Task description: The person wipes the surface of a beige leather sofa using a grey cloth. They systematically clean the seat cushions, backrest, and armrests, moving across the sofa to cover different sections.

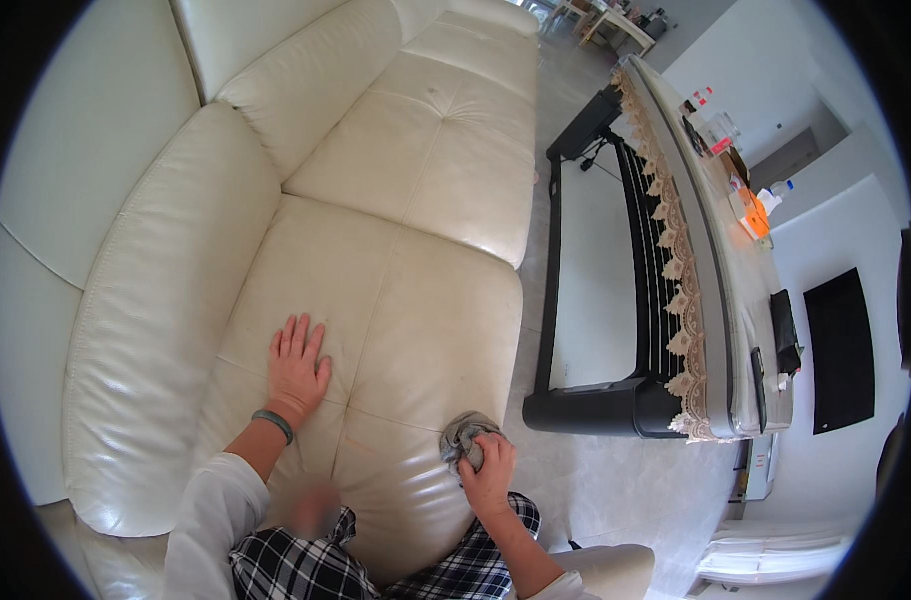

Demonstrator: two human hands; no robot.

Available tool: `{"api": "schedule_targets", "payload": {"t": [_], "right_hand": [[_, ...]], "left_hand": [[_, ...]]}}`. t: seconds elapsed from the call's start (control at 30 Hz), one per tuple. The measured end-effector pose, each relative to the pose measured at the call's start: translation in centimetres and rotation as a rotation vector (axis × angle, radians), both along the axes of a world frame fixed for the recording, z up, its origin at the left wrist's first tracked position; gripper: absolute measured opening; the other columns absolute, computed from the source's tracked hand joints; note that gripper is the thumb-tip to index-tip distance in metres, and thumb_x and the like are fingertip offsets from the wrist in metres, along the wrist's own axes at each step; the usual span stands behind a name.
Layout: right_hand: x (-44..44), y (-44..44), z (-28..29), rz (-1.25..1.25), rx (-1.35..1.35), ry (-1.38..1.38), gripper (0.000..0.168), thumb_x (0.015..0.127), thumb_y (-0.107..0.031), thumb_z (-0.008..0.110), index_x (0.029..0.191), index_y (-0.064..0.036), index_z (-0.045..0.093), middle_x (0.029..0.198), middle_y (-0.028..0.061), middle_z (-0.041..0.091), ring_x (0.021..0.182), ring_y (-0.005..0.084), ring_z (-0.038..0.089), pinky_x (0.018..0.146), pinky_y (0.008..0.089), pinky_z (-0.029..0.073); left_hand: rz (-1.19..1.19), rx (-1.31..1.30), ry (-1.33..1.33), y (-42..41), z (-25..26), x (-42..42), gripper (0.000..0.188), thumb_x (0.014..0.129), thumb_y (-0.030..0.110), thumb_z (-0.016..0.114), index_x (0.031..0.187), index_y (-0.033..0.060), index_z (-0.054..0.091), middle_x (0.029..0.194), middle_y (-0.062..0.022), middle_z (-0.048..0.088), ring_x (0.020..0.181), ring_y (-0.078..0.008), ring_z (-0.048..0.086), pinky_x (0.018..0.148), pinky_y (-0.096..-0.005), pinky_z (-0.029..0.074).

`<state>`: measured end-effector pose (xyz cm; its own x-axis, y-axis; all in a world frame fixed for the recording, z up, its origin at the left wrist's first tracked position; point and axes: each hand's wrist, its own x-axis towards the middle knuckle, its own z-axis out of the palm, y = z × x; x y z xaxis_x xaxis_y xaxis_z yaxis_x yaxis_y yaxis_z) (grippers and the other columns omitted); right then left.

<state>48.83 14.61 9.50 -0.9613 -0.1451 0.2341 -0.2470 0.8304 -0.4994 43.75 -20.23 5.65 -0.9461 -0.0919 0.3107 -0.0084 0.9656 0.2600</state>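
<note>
My left hand lies flat on the seat of a cream leather sofa, fingers spread and holding nothing; a dark bangle circles that wrist. Near the seat's front edge, my right hand grips a bunched grey cloth that rests on the leather. Faint marks and creases show on the seat. Below the hands are a black-and-white plaid garment and a blurred patch.
A table with a lace-edged cover stands to the right across a strip of tiled floor. Bottles, an orange tissue box and dark flat items lie on it. The padded sofa backrest rises at left.
</note>
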Motion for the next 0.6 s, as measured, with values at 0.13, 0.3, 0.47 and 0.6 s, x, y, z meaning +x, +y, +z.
{"api": "schedule_targets", "payload": {"t": [0.13, 0.3, 0.47, 0.6], "right_hand": [[-2.9, -1.1, -0.9, -0.023, 0.005, 0.020, 0.040, 0.071, -0.011, 0.068, 0.109, -0.009, 0.056, 0.112, 0.0156, 0.053, 0.106, 0.0370, 0.048, 0.091, 0.0476, 0.038], [-17.3, -2.9, -3.4, -0.144, 0.078, 0.094, 0.042, 0.075, -0.014, 0.068, 0.115, -0.012, 0.055, 0.114, 0.0131, 0.053, 0.108, 0.0348, 0.049, 0.089, 0.0481, 0.039], [-31.3, -2.2, -3.0, -0.314, 0.223, -0.004, 0.043, 0.080, -0.025, 0.066, 0.121, -0.018, 0.053, 0.120, 0.0113, 0.052, 0.113, 0.0331, 0.049, 0.090, 0.0506, 0.042], [-33.9, -3.9, -3.0, -0.388, 0.185, -0.190, 0.045, 0.082, -0.026, 0.065, 0.124, -0.018, 0.051, 0.124, 0.0116, 0.051, 0.116, 0.0346, 0.048, 0.094, 0.0506, 0.042]], "left_hand": [[0.007, -0.020, -0.031, -0.3, 0.2, 0.2, 0.055, 0.083, 0.024, 0.055, 0.135, 0.0062, 0.047, 0.147, -0.0167, 0.037, 0.138, -0.0346, 0.030, 0.112, -0.0504, 0.023], [0.024, -0.022, -0.087, -0.4, 0.0, 0.6, 0.055, 0.084, 0.024, 0.055, 0.135, 0.0053, 0.046, 0.147, -0.0173, 0.036, 0.138, -0.0353, 0.030, 0.112, -0.0509, 0.023], [-0.005, -0.037, -0.076, 0.5, -0.1, 0.0, 0.057, 0.083, 0.027, 0.056, 0.136, 0.0080, 0.047, 0.147, -0.0165, 0.036, 0.138, -0.0344, 0.030, 0.112, -0.0503, 0.022], [0.000, -0.024, -0.097, -0.6, 0.9, 0.6, 0.056, 0.084, 0.027, 0.056, 0.136, 0.0086, 0.047, 0.147, -0.0161, 0.036, 0.138, -0.0345, 0.030, 0.112, -0.0502, 0.021]]}}
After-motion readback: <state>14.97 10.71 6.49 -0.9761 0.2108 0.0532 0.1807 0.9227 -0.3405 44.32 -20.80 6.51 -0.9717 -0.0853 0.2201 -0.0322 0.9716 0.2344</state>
